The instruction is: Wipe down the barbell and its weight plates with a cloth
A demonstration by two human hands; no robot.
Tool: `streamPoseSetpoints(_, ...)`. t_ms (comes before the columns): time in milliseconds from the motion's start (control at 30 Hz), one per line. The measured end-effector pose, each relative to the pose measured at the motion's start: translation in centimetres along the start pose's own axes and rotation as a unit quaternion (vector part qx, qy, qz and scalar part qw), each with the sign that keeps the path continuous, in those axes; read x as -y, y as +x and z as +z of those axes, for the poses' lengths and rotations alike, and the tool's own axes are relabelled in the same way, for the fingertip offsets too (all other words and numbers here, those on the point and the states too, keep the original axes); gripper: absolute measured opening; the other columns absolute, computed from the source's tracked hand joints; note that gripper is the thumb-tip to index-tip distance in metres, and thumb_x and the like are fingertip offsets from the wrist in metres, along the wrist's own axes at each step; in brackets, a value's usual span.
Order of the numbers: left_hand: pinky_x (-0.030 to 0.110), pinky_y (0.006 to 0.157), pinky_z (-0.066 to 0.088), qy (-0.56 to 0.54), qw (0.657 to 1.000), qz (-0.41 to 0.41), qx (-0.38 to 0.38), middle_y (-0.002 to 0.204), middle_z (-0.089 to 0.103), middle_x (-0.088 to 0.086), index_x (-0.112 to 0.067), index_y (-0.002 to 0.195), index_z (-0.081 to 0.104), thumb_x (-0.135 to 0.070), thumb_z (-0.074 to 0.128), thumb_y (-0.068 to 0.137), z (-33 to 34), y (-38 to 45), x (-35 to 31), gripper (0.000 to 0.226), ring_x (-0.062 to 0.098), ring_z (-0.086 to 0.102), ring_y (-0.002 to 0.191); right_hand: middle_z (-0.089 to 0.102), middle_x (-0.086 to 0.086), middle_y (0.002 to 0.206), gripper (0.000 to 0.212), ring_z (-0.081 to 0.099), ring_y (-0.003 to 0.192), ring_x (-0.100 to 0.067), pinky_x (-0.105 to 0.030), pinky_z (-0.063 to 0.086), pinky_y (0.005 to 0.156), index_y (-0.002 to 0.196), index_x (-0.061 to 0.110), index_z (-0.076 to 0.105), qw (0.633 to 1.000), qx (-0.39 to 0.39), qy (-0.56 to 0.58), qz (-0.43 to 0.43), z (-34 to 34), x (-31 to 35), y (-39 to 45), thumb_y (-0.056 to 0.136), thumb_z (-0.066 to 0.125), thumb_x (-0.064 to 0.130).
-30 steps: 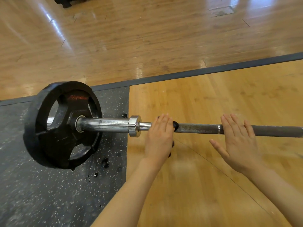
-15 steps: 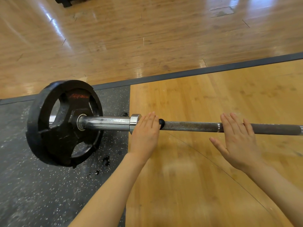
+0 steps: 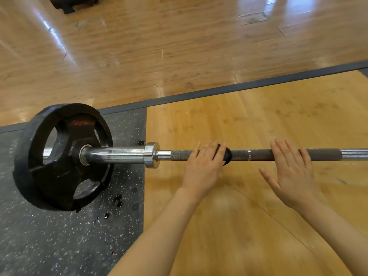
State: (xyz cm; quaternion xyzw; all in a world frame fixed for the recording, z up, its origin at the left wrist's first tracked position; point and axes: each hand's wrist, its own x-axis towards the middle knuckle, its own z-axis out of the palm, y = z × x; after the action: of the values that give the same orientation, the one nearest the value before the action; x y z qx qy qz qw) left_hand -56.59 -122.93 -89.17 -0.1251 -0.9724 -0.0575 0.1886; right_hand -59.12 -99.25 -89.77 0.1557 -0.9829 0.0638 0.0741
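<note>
One left hand [image 3: 203, 166] slid the cloth [image 3: 226, 154] rightward along the barbell [image 3: 179, 154].

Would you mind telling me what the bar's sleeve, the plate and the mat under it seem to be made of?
Sleeve: likely chromed steel, with mirror-bright streaked reflections. Plate: matte black, scuffed, probably rubber-coated, though painted iron is possible. Mat: dark grey with white flecks, looks like rubber gym flooring.

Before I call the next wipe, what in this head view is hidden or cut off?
- Cloth: mostly under the left hand.
- Bar: runs off the right edge; far end unseen.
- Weight plate: outer face turned away.
- Right hand: palm contact hidden.
</note>
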Motion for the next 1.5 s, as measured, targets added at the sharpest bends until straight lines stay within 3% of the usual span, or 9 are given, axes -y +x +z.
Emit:
streamPoseSetpoints(200, 0.047, 0.11, 0.034, 0.046, 0.997, -0.068, 0.011, 0.124, 0.061, 0.01, -0.008, 0.129, 0.058, -0.026, 0.051, 0.097, -1.6, -2.3, 5.2, 0.038, 0.028, 0.057, 0.115, 0.039, -0.011, 0.152, 0.08, 0.027, 0.143, -0.027, -0.051, 0.014, 0.117, 0.147, 0.007, 0.035, 1.0, 0.0, 0.002, 0.002, 0.4, -0.1, 0.1, 0.095, 0.017, 0.065)
streamPoseSetpoints(367, 0.052, 0.107, 0.039, -0.005, 0.994, -0.105, -0.008, 0.121, 0.063, 0.018, 0.001, 0.123, 0.062, -0.009, 0.06, 0.094, -1.4, -2.0, 4.4, 0.031, 0.037, 0.058, 0.114, 0.036, -0.01, 0.153, 0.08, 0.026, 0.144, -0.027, -0.048, 0.01, 0.118, 0.148, 0.008, 0.032, 1.0, 0.003, 0.0, -0.012, 0.7, -0.6, 0.2, 0.096, 0.017, 0.066)
streamPoseSetpoints(567, 0.053, 0.099, 0.046, -0.046, 0.996, -0.066, -0.038, 0.118, 0.066, 0.02, 0.002, 0.117, 0.066, -0.006, 0.068, 0.088, 0.4, 0.6, -0.9, 0.03, 0.037, 0.061, 0.112, 0.033, -0.009, 0.155, 0.08, 0.026, 0.144, -0.028, -0.047, 0.006, 0.119, 0.15, 0.008, 0.03, 1.0, -0.004, 0.007, -0.004, 0.8, -0.6, 0.3, 0.095, 0.019, 0.066)
streamPoseSetpoints(733, 0.047, 0.104, 0.044, -0.07, 0.997, -0.031, -0.029, 0.124, 0.064, 0.015, -0.003, 0.122, 0.064, -0.011, 0.066, 0.09, 1.8, 2.5, -5.2, 0.033, 0.033, 0.059, 0.119, 0.035, -0.009, 0.154, 0.082, 0.028, 0.143, -0.027, -0.048, 0.011, 0.118, 0.15, 0.008, 0.032, 1.0, 0.012, 0.0, -0.009, 0.5, -0.9, 0.2, 0.095, 0.018, 0.067)
streamPoseSetpoints(933, 0.045, 0.106, 0.043, -0.049, 0.999, 0.009, -0.021, 0.127, 0.063, 0.014, -0.001, 0.124, 0.063, -0.012, 0.062, 0.092, 1.4, 1.9, -3.2, 0.034, 0.03, 0.06, 0.118, 0.04, -0.009, 0.151, 0.081, 0.034, 0.14, -0.027, -0.049, 0.019, 0.116, 0.149, 0.008, 0.035, 0.999, 0.018, -0.015, -0.03, -0.1, -1.2, -0.2, 0.095, 0.018, 0.066)
streamPoseSetpoints(1067, 0.044, 0.11, 0.038, -0.033, 0.999, 0.016, -0.009, 0.126, 0.063, 0.011, -0.003, 0.125, 0.062, -0.02, 0.042, 0.096, 0.6, 1.6, -3.0, 0.039, 0.027, 0.06, 0.118, 0.041, -0.008, 0.15, 0.079, 0.035, 0.139, -0.026, -0.048, 0.02, 0.116, 0.148, 0.008, 0.036, 0.999, 0.021, -0.02, -0.033, -0.6, -0.9, -0.4, 0.094, 0.021, 0.064)
streamPoseSetpoints(1200, 0.044, 0.113, 0.033, -0.03, 0.999, 0.003, -0.011, 0.127, 0.063, 0.009, -0.005, 0.126, 0.062, -0.021, 0.038, 0.098, -0.1, 0.4, -1.8, 0.041, 0.025, 0.059, 0.118, 0.043, -0.009, 0.149, 0.08, 0.036, 0.139, -0.027, -0.05, 0.018, 0.117, 0.147, 0.007, 0.037, 1.0, 0.015, -0.015, -0.022, -0.6, -0.4, -0.9, 0.093, 0.022, 0.064)
streamPoseSetpoints(1500, 0.046, 0.113, 0.034, -0.017, 0.998, -0.044, -0.035, 0.128, 0.062, 0.011, -0.003, 0.127, 0.061, -0.012, 0.056, 0.095, -2.1, -4.2, 2.9, 0.033, 0.027, 0.058, 0.12, 0.042, -0.01, 0.147, 0.079, 0.037, 0.137, -0.03, -0.052, 0.018, 0.117, 0.145, 0.005, 0.037, 1.0, 0.0, -0.021, -0.015, -0.8, 0.3, -2.5, 0.093, 0.023, 0.063)
